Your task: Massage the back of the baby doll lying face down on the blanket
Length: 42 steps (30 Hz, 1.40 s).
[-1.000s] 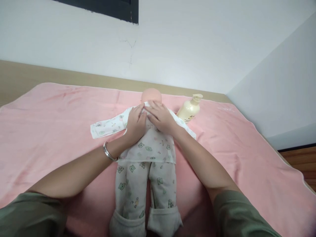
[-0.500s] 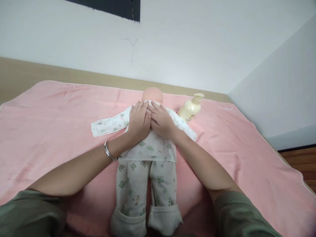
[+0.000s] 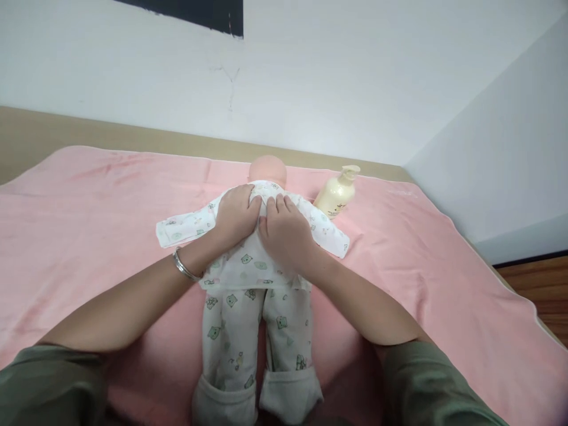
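Observation:
A baby doll [image 3: 268,169] lies stretched out with its bald head at the far end; no face shows. It wears a white top [image 3: 252,266] and white trousers [image 3: 233,337], both printed with small green animals. My left hand [image 3: 237,214] rests over the upper left of the doll's torso, thumb apart from the fingers and pointing toward the middle. On the right side of the torso lies my right hand [image 3: 286,231], lower down, palm on the cloth and fingers pointing to the head. Neither hand grips anything.
A cream pump bottle [image 3: 336,195] leans beside the doll's right-hand sleeve. Under everything spreads a pink blanket [image 3: 110,236]. A beige board edge [image 3: 133,133] and a white wall [image 3: 310,77] stand behind; wooden floor [image 3: 536,284] shows at the right.
My hands have moved apart: the left outward toward the shoulder, the right slightly lower on the torso. More of the top's collar shows between them. The whole view has shifted slightly.

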Each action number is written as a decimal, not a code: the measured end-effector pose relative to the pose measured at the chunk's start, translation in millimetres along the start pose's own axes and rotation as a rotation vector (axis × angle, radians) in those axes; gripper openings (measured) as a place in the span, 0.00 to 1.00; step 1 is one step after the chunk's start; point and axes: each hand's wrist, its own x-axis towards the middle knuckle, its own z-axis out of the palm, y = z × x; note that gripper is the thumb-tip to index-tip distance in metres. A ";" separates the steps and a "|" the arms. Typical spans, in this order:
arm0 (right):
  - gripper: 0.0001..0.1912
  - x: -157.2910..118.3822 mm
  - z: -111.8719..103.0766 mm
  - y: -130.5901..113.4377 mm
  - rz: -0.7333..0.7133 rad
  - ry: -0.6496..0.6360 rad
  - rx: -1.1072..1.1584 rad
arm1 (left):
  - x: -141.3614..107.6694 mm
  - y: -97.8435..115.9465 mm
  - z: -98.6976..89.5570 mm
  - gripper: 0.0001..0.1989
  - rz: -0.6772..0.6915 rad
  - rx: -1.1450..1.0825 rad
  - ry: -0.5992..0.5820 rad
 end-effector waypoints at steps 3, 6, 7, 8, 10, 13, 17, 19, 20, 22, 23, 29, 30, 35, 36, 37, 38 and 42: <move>0.26 20.9 -0.4 20.7 0.064 -0.067 0.083 | -12.7 10.7 -2.3 0.19 0.088 0.154 -0.001; 0.27 36.0 -2.2 32.6 0.156 -0.117 0.103 | -23.0 17.3 -0.9 0.21 0.163 0.173 0.015; 0.27 36.8 -3.1 32.3 0.161 -0.120 0.090 | -23.3 17.4 -0.2 0.22 0.172 0.159 0.018; 0.26 35.4 -4.0 30.1 0.158 -0.121 0.071 | -21.5 16.3 0.3 0.22 0.174 0.147 0.013; 0.22 27.6 -5.5 22.1 0.131 -0.110 0.018 | -12.9 12.0 -0.2 0.20 0.160 0.140 -0.032; 0.21 14.7 -6.7 11.3 0.050 -0.054 -0.070 | 2.8 5.2 -3.6 0.16 0.083 0.137 -0.133; 0.18 17.6 -8.7 17.0 0.066 -0.067 -0.059 | 3.4 6.2 -5.7 0.15 0.079 0.186 -0.084; 0.17 26.0 -10.2 26.3 0.123 -0.126 -0.001 | -5.4 11.2 -5.4 0.15 0.170 0.234 -0.051; 0.18 29.9 -10.8 30.6 0.151 -0.152 0.018 | -10.1 14.2 -5.3 0.14 0.208 0.251 -0.045; 0.19 34.6 -11.3 35.8 0.185 -0.177 0.014 | -17.0 19.8 -5.9 0.14 0.246 0.273 -0.052; 0.20 34.7 -11.0 36.1 0.185 -0.175 -0.009 | -18.4 21.9 -6.7 0.14 0.240 0.282 -0.057; 0.21 15.4 -6.6 18.9 0.023 -0.080 -0.157 | -1.8 17.9 -11.3 0.14 0.119 0.303 -0.177; 0.21 12.9 -6.8 16.4 0.004 -0.061 -0.164 | 1.5 15.5 -10.9 0.15 0.120 0.307 -0.190; 0.16 19.9 -14.1 19.5 0.142 -0.129 -0.053 | 0.4 12.6 -7.2 0.14 0.157 0.320 -0.147; 0.16 23.8 -15.4 22.8 0.184 -0.155 -0.017 | -3.3 14.9 -7.3 0.14 0.169 0.322 -0.125; 0.17 27.7 -16.0 26.3 0.217 -0.173 0.014 | -7.5 17.8 -7.8 0.14 0.185 0.324 -0.100; 0.17 31.2 -16.0 29.7 0.239 -0.184 0.035 | -11.7 21.0 -8.5 0.15 0.202 0.327 -0.075; 0.20 37.0 -12.3 36.6 0.245 -0.183 0.052 | -18.8 28.9 -10.6 0.15 0.214 0.312 -0.057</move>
